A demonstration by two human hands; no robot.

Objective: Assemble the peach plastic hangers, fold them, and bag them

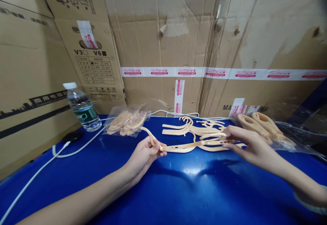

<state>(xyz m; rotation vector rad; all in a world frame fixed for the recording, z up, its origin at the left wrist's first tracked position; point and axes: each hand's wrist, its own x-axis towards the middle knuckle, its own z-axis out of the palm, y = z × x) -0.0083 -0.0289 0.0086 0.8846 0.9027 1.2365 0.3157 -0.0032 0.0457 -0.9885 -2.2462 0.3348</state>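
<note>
**Pale beige, slim plastic hanger piece held crosswise between two bare hands**

Markings: the brown cardboard panel with a printed table reads "V3" and "V6", the V6 box filled black. The large brown carton at far left carries "商用电脑" on a dark band. On the rear brown cardboard panels, "MA" and "INA" are legible – the letters between are covered by a label. Pink-red print on the white tape is too small to read.

Orientation: the hanger piece is raised in front of the loose parts, long axis running left to right, its right end slightly higher in view. The left hand pinches its left end, where a curved arm juts up and leftward; the right hand grips near the other end, thumb and fingers closed on it.

Surroundings: loose beige hooked hanger parts lie directly behind, partly masked by the held piece, on the glossy blue tabletop. Clear plastic bags of beige parts flank them – left bag, right bag. A clear water bottle with white cap and green label stands at left.
</note>
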